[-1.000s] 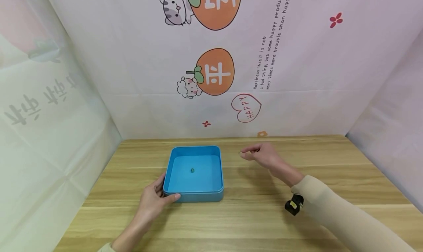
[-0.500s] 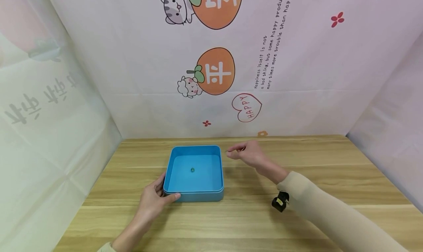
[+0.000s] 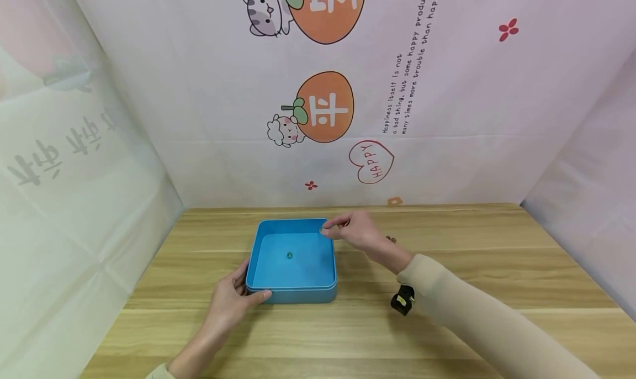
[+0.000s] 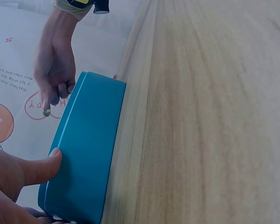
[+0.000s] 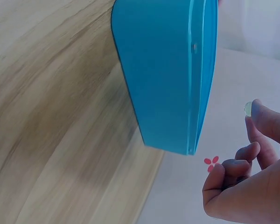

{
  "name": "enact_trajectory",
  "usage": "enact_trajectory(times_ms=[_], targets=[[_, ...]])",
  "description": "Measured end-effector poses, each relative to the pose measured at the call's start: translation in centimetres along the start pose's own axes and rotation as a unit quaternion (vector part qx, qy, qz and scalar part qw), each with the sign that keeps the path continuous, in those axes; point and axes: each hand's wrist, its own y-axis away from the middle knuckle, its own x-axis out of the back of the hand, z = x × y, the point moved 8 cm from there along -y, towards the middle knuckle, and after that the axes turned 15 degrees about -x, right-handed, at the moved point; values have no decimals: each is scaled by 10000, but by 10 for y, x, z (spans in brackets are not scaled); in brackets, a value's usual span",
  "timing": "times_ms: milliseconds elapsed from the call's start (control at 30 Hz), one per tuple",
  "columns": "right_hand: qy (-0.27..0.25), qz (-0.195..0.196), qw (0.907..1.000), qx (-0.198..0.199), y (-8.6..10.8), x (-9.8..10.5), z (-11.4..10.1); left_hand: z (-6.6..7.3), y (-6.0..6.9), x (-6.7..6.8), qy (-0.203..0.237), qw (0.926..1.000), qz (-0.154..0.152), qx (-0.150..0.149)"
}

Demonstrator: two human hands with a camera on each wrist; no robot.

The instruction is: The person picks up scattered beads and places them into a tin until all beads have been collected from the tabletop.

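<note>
A square blue box (image 3: 292, 297) with no lid stands on the wooden table. One small green marble (image 3: 290, 255) lies on its floor. My left hand (image 3: 229, 300) grips the box's near left corner, thumb on the front wall and fingers along the left side. In the left wrist view, the thumb (image 4: 43, 169) presses near the rim. Over the box's far right corner, my right hand (image 3: 356, 232) pinches another greenish, see-through marble (image 5: 248, 108) between thumb and forefinger. Its other fingers are curled, as the right wrist view shows.
Two small brown round things (image 3: 391, 239) lie on the table (image 3: 477, 257) behind the right wrist. A printed white sheet (image 3: 447, 169) hangs along the back, with more sheets at both sides. A black wrist camera (image 3: 402, 300) hangs below the right sleeve.
My right hand has moved left with the marble, from beside the box to above its far right corner. The small brown things have come into sight. Left hand and box have stayed still.
</note>
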Motion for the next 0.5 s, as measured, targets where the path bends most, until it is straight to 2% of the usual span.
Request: enact_trajectory(times_ms=[300,500], targets=[[-35,37,9999,122,-5,-17,-9,0,0,0,-20,10000,1,5],[-100,-19,9999,63,-8,-25,-11,-1,0,0,-8,10000,-9,31]])
